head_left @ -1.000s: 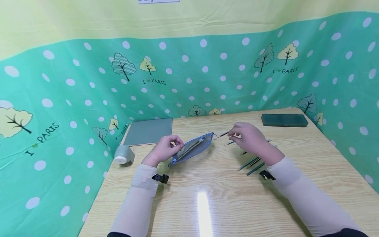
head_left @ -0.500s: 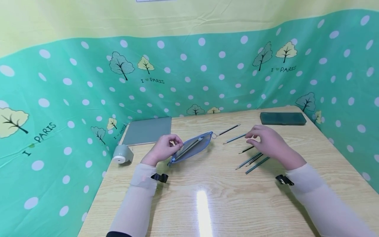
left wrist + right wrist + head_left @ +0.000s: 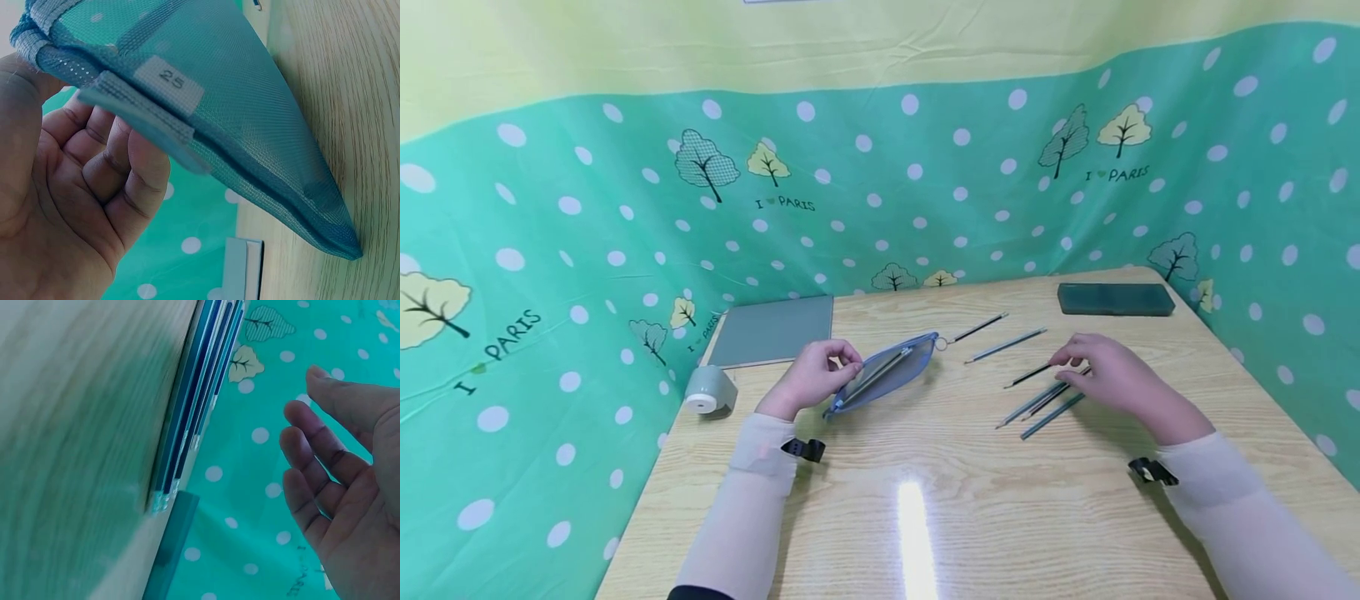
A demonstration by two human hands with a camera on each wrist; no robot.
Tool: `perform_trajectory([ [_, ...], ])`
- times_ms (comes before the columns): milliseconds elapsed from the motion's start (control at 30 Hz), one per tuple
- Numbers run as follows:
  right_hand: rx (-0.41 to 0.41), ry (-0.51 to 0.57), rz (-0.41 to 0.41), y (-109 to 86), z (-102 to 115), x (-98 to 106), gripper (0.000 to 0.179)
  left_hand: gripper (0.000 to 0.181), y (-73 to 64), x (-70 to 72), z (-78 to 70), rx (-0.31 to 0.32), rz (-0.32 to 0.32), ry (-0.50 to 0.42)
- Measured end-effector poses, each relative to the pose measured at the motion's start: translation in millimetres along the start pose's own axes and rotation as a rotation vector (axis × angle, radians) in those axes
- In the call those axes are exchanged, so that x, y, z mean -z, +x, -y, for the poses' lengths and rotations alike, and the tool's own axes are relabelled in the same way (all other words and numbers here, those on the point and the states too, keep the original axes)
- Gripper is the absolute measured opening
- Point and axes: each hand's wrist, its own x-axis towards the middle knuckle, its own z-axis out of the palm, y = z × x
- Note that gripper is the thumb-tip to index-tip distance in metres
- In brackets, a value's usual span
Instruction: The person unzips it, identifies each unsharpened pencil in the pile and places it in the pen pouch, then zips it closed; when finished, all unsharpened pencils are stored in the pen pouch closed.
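Observation:
My left hand [image 3: 820, 375] pinches the edge of a blue mesh zip pouch [image 3: 904, 379], which stands tilted over the table with its mouth open. A pencil [image 3: 880, 375] or two lie inside it. In the left wrist view the pouch [image 3: 256, 119] carries a white label [image 3: 169, 81] reading 25, and the thumb goes behind its edge. My right hand [image 3: 1112, 375] is over the rear ends of several loose pencils [image 3: 1051, 417], fingers loosely bent. The right wrist view shows this hand [image 3: 350, 487] holding nothing, apart from the pencils [image 3: 194, 419].
A teal pencil [image 3: 1004, 345] and a black one [image 3: 977, 327] lie farther back, near the pouch's ring [image 3: 942, 343]. At the back right is a dark green pencil case [image 3: 1116, 300]. On the left are a grey flat board [image 3: 775, 329] and a small grey rounded device [image 3: 710, 390].
My right hand has moved right and nearer the body, from beside the black pencil to the loose pencils, uncovering the teal one. The left hand and pouch stay nearly still.

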Motion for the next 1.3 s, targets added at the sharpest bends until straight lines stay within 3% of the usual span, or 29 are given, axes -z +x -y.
perform_trajectory([
  [367,-0.122,0.072,0.051,-12.7,-20.5,-3.5,0.019,0.006,-0.1,-0.2,2.1,-0.002,-0.002,-0.004],
  [1300,-0.134,0.102,0.164,-22.8,-37.6,-5.9,0.017,0.005,1.3,-1.2,2.1,-0.011,0.009,-0.015],
])
